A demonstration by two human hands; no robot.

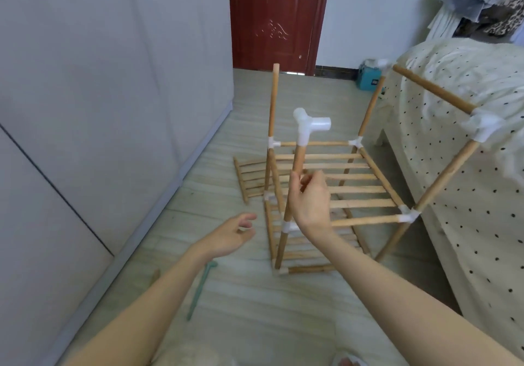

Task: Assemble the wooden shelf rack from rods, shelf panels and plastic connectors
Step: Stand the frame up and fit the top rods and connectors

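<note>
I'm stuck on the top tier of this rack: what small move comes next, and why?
Probably fetch a rod for the open socket of the white corner connector on the near upright. The far-left upright has a bare top, and the spare shelf panel lies on the floor. The right hand is by the near upright; the left hand hangs open.

Rack (317, 172) between wardrobe (99, 96) and bed (467, 167)

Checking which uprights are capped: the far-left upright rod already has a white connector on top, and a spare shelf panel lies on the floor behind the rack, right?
Not quite. In the head view the far-left upright rod is bare on top; the white connector caps the near-left rod. The spare shelf panel does lie on the floor.
</note>
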